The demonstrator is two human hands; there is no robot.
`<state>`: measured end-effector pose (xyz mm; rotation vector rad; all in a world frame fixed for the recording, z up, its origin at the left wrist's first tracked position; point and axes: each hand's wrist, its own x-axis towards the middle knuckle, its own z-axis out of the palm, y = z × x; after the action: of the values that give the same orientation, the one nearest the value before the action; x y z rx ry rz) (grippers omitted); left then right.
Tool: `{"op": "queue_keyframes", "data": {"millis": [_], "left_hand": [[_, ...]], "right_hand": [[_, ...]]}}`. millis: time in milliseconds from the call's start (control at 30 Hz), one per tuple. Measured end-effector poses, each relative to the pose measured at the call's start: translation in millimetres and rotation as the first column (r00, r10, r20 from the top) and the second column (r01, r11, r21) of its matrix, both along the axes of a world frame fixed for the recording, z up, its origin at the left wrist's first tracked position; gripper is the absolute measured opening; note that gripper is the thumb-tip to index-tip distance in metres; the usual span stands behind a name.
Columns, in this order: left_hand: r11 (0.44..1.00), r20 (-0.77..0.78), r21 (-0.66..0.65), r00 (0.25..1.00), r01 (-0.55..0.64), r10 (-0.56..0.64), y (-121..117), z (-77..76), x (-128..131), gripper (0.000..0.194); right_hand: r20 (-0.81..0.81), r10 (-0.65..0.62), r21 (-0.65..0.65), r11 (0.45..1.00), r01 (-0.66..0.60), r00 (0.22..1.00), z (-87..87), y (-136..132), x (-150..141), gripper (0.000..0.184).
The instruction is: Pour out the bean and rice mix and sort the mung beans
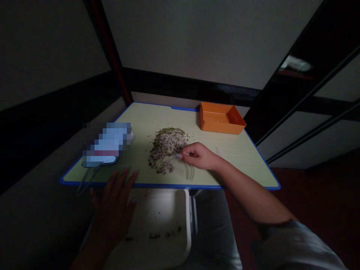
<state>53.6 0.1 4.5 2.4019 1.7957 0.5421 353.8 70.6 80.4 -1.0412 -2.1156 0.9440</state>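
Observation:
A pile of small green and pale beans [168, 148] lies in the middle of a pale yellow table with a blue rim [242, 150]. My right hand [198, 155] rests on the table at the pile's right edge, fingers curled and pinched together at the beans; what they hold is too small to make out. My left hand [116, 200] is below the table's front edge with fingers stretched out, held over the left side of a white tray [168, 210]. A few beans lie scattered on that tray's bottom.
An orange rectangular box [221, 118] stands at the table's back right corner. A blurred-out flat object [108, 144] lies at the table's left, with a cable hanging off the front edge. Dark frame bars rise behind and to the right.

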Motion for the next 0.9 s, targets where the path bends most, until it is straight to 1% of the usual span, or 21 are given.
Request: {"op": "queue_keyframes", "data": {"millis": [100,167,233,300,400,567,633,800,900], "left_hand": [[1.0,-0.003,0.02,1.0,-0.002,0.002,-0.3,-0.4,1.2,0.057],[0.999,-0.004,0.036,1.0,0.0,0.0,-0.7,-0.8,1.6,0.056],[0.999,-0.003,0.051,1.0,0.009,-0.008,-1.0,-1.6,1.0,0.056],[0.998,0.0,0.066,1.0,0.016,-0.016,-1.0,-2.8,-0.5,0.055],[0.996,0.009,0.084,1.0,0.025,-0.026,-0.7,-4.8,-3.0,0.055],[0.995,0.012,0.092,0.999,0.036,-0.037,1.0,-8.3,-4.9,0.055],[0.995,0.011,0.089,0.999,0.034,-0.035,2.2,-9.9,-6.1,0.055],[0.995,-0.016,0.077,0.998,0.068,-0.067,6.5,-14.1,-12.6,0.057],[0.995,-0.027,0.064,0.997,0.076,-0.075,7.5,-14.7,-15.4,0.058]], "right_hand": [[0.049,-0.142,0.075,0.988,0.138,0.989,2.3,3.1,6.4,0.041],[0.123,-0.191,0.1,0.979,0.179,0.974,2.4,4.5,7.5,0.04],[0.197,-0.208,0.098,0.976,0.192,0.958,2.0,6.0,7.4,0.038],[0.229,-0.209,0.085,0.977,0.194,0.951,2.2,7.9,8.1,0.038],[0.223,-0.19,0.032,0.982,0.188,0.956,5.2,10.9,12.5,0.038],[0.274,-0.205,-0.027,0.975,0.22,0.94,9.3,10.7,18.4,0.039],[0.299,-0.181,-0.042,0.978,0.203,0.937,8.2,8.4,15.9,0.037],[0.303,-0.076,-0.063,0.993,0.1,0.95,5.5,2.3,5.8,0.034],[0.333,-0.09,-0.053,0.992,0.114,0.939,6.6,-0.2,2.2,0.035]]}}
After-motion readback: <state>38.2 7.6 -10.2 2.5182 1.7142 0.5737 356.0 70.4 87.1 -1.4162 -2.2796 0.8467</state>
